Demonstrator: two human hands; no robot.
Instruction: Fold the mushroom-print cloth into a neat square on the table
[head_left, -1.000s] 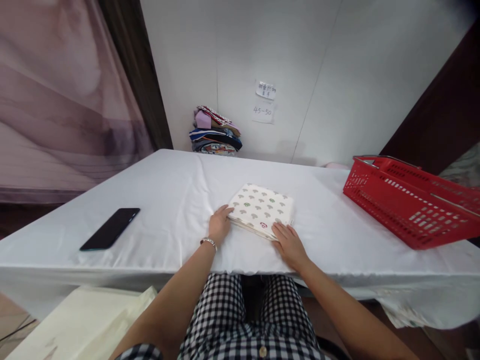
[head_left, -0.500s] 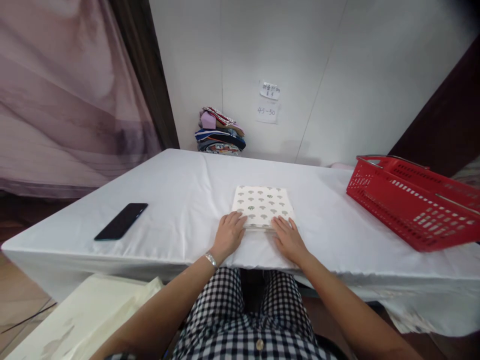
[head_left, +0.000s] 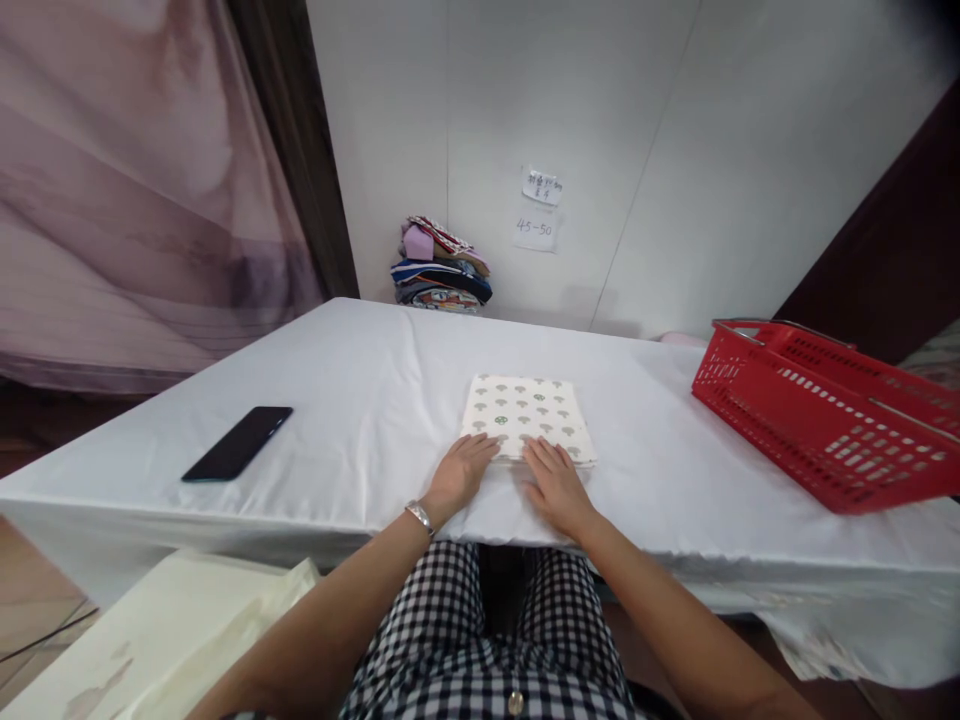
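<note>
**Folded cloth squared up, both hands at its near edge**

Since a second ago the folded patterned cloth (head_left: 529,431) has turned: it lay skewed then, one corner aimed at you, and now its edges run parallel to the front of the worktop (head_left: 360,400). Your hands have drawn closer together along its near edge. The view has shifted slightly too, so the basket and phone sit a little differently in frame.

The cloth lies flat in the middle of the white-covered worktop, nearly square, its slightly longer axis running left to right and its near edge facing you.

Your left hand (head_left: 459,475) rests palm down with its fingers (head_left: 480,449) loosely spread, tips touching the cloth's near left edge. Your right hand (head_left: 553,484) lies flat beside it, fingers spread and resting on the near edge; neither hand grips anything.

A black phone (head_left: 238,441) lies well apart to the left, a red basket (head_left: 817,410) to the right, and a stack of folded clothes (head_left: 441,276) at the far wall.
</note>
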